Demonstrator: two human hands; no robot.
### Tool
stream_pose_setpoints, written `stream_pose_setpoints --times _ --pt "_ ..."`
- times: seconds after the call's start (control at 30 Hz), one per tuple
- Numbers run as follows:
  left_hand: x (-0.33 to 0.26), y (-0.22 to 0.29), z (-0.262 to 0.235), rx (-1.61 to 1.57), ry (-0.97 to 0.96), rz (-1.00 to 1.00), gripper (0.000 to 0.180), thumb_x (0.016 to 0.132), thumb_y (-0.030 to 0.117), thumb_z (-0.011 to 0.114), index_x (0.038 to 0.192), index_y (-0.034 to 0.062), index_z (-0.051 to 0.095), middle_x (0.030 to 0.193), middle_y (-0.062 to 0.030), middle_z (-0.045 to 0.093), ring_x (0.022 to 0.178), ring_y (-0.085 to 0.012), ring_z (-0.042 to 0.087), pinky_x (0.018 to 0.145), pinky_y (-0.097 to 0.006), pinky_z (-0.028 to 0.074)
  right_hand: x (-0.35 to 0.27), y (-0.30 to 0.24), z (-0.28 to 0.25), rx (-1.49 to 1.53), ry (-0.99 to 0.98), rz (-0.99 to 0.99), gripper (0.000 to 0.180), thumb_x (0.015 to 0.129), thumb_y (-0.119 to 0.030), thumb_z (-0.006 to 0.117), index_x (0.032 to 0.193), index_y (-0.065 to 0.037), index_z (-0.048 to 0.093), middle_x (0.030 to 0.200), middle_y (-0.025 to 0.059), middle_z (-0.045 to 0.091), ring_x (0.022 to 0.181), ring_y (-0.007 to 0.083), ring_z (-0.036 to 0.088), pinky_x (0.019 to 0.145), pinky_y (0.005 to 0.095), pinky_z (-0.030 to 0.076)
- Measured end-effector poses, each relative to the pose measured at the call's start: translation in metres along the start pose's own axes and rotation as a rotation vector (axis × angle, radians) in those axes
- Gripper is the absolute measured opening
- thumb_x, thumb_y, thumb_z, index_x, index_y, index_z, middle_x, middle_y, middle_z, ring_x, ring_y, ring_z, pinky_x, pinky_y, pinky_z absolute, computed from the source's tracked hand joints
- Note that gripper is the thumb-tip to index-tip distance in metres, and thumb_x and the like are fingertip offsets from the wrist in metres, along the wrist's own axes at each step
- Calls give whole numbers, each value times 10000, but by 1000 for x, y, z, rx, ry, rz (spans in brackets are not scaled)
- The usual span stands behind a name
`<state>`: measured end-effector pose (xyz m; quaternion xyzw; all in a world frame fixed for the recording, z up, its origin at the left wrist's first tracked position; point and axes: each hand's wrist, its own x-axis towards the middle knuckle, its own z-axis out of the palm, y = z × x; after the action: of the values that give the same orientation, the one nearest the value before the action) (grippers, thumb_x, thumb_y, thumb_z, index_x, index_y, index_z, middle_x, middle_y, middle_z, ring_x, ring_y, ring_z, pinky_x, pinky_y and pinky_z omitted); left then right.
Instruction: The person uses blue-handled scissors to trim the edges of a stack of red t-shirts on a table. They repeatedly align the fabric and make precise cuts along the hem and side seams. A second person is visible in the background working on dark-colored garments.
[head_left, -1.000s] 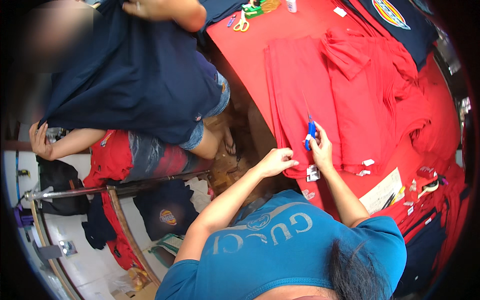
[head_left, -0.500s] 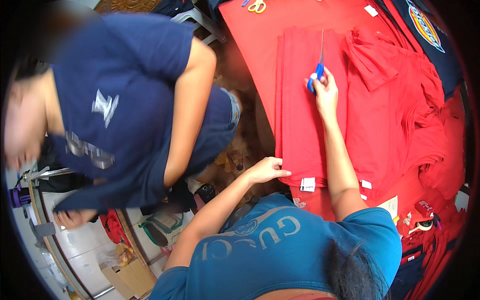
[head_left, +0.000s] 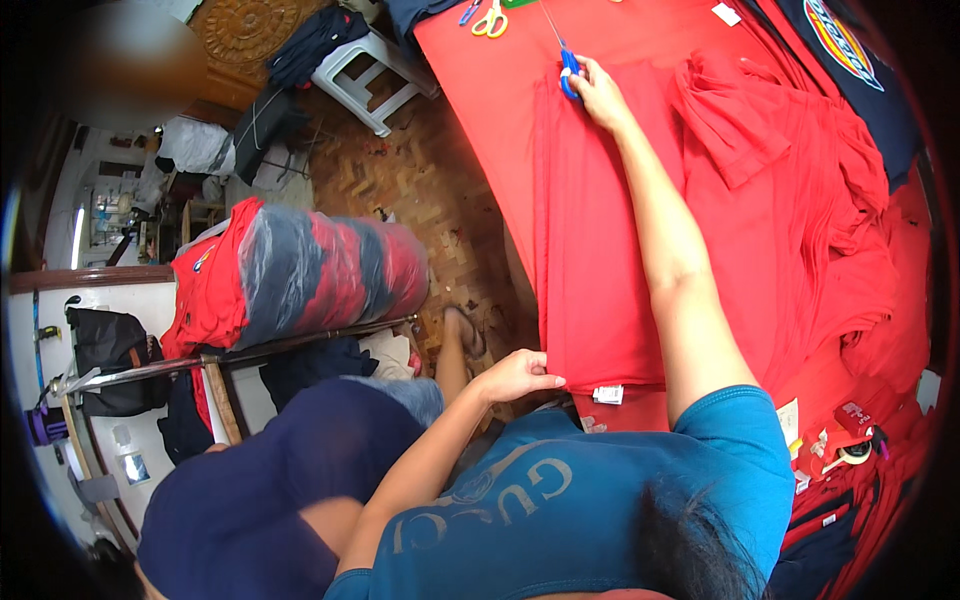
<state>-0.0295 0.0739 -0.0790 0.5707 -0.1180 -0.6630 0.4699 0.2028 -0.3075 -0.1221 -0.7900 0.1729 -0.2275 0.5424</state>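
Observation:
A long folded piece of red fabric [head_left: 590, 250] lies on the red-covered table [head_left: 480, 90]. My right hand [head_left: 600, 92] is stretched out to its far end and grips blue-handled scissors [head_left: 568, 72], blades pointing away along the cloth. My left hand [head_left: 520, 375] rests on the near corner of the fabric at the table edge, fingers curled over it. A small white tag [head_left: 607, 394] sits just beside that hand.
Piled red garments [head_left: 800, 200] and a navy garment with a patch [head_left: 850, 60] lie to the right. Yellow-handled scissors [head_left: 490, 20] sit at the far table end. A plastic-wrapped red fabric roll [head_left: 300, 275], a white stool [head_left: 365, 65] and a person in navy [head_left: 270, 490] are on the left.
My right hand has run the scissors along the fabric from its near end to its far end. The person in navy has shifted from the upper left down to the lower left.

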Motion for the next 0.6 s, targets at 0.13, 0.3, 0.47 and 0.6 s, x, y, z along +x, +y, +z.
stream_pose_setpoints --times 0.13,0.3,0.47,0.6 --pt "-3 -11 -1 172 113 -50 282 964 253 580 1042 -6 660 991 -48 682 927 -127 619 867 -292 498 42 1 -5 218 -109 107 432 937 -168 567 1316 7 456 1065 130 634 986 238 649 850 335 517" --pt "-5 -16 1 -123 178 68 376 1024 329 456 1164 11 603 981 -25 662 892 -117 609 848 -279 492 41 10 -5 920 8 223 454 937 -12 507 1348 63 331 1058 187 579 942 316 661 790 370 609" --pt "1 -29 -7 -189 171 40 353 1027 321 445 1171 34 590 980 -31 663 843 -124 627 786 -283 512 28 3 -6 982 44 142 334 944 13 462 1260 101 399 1047 224 583 1001 340 641 880 411 577" --pt "6 -27 -7 -312 188 26 299 1017 280 458 1087 32 610 921 -39 671 770 -128 638 743 -280 527 0 6 -4 954 39 177 334 935 -73 541 1216 93 467 993 185 602 953 291 655 839 378 567"
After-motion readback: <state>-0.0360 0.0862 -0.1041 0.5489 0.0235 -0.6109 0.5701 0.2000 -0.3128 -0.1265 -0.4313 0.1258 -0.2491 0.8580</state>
